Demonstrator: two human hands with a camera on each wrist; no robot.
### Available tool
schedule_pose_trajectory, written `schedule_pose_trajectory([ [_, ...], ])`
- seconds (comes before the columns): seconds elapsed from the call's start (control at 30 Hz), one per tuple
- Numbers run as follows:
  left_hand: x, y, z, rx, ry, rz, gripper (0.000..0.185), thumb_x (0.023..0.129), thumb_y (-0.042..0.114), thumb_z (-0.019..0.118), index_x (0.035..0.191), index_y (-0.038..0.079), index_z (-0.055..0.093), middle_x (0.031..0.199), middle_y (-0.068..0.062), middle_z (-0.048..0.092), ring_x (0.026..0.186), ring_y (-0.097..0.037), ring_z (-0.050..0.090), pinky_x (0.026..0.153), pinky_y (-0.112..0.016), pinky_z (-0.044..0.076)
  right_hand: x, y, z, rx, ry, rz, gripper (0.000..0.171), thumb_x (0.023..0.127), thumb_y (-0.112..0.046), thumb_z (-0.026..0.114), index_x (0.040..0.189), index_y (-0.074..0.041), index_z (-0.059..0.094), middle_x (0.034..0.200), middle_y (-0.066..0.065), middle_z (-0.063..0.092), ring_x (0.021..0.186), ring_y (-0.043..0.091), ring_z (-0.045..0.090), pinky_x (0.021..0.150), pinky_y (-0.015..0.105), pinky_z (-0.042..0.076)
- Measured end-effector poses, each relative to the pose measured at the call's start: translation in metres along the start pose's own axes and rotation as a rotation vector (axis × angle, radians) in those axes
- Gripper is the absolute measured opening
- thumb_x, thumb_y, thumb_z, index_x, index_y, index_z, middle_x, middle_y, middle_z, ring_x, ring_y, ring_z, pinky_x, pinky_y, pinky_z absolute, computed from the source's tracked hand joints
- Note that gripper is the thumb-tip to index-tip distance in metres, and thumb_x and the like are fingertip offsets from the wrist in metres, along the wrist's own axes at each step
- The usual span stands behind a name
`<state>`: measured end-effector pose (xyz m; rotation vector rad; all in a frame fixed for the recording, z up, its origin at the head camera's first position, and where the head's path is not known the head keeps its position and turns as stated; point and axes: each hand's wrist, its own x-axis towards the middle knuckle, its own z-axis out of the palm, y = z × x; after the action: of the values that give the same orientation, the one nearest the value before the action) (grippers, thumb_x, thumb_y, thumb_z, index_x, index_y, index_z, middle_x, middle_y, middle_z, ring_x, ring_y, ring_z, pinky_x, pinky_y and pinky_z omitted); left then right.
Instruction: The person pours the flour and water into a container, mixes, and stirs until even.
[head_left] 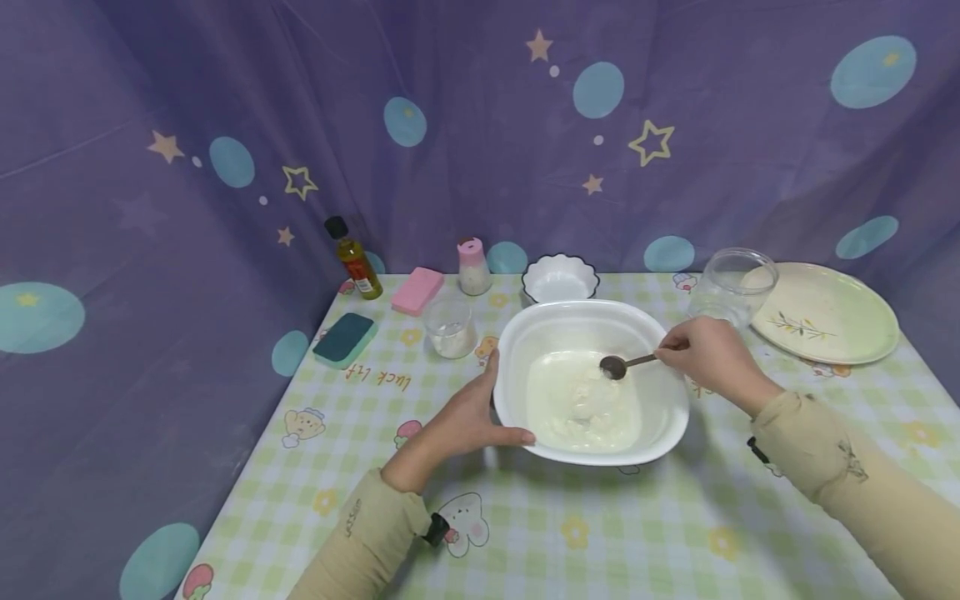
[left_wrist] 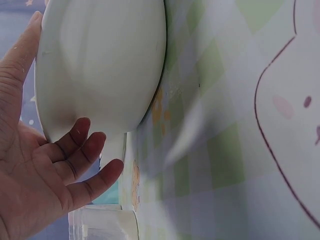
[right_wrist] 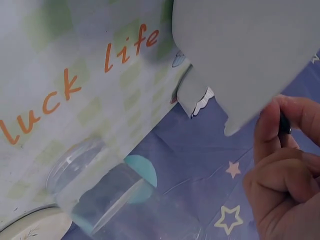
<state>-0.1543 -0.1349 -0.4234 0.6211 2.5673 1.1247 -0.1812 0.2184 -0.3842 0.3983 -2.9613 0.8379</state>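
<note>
Right hand pinching, left hand spanning the rim: both are on duty at the white basin

Here on the right it's a tight little pinch: thumb and fingertips are squeezing the handle end of a dark brown spoon, with the other fingers curling in toward the palm. The spoon is reaching over the basin's right side, its head hanging at the pale, milky mixture; whether it's touching the surface, I cannot tell.

Across to the left, and this is a far wider hold! The thumb is lying on the near rim while the fingers are bending round the outside of the left wall. The left wrist view is showing those fingers slightly apart; which tips are actually pressing, I cannot say.

The basin itself is sitting on the checked tablecloth, right between the two hands, and white lumps are showing in the mixture. Just behind it a scalloped white bowl is standing; to the left, a clear cup is holding something white. Near the right hand, a clear jar is standing beside a pale plate.
</note>
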Motion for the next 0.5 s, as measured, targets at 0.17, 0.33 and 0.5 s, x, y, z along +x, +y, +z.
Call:
schedule_pose_trajectory([
  [0.17,0.0,0.001,-0.001,-0.001,0.002,-0.003,0.138,0.066,0.052,0.087,0.155,0.016,-0.012,0.161,-0.005,0.016,0.142,-0.015,0.026,0.112,-0.041,0.029,-0.002,0.004,-0.008,0.052,-0.094,0.055,0.012,0.086,-0.015,0.072,0.082,-0.004,0.076,0.073,-0.001,0.07,0.062,0.014,0.056,0.059,0.033,0.046],
  [0.33,0.0,0.001,0.0,0.0,0.001,-0.008,0.139,0.066,0.052,0.087,0.155,0.015,-0.012,0.161,-0.007,0.015,0.142,-0.017,0.025,0.112,-0.042,0.028,-0.005,0.006,-0.015,0.097,-0.206,0.105,0.014,0.086,-0.018,0.072,0.079,-0.006,0.075,0.068,-0.004,0.066,0.062,0.015,0.053,0.057,0.032,0.043],
  [0.5,0.0,0.0,0.0,0.01,0.001,-0.004,0.139,0.066,0.053,0.087,0.155,0.016,-0.012,0.161,-0.007,0.014,0.143,-0.017,0.025,0.112,-0.043,0.028,-0.007,0.005,-0.018,0.12,-0.272,0.091,0.011,0.083,-0.018,0.074,0.077,-0.01,0.076,0.066,-0.005,0.065,0.062,0.014,0.05,0.057,0.031,0.041],
])
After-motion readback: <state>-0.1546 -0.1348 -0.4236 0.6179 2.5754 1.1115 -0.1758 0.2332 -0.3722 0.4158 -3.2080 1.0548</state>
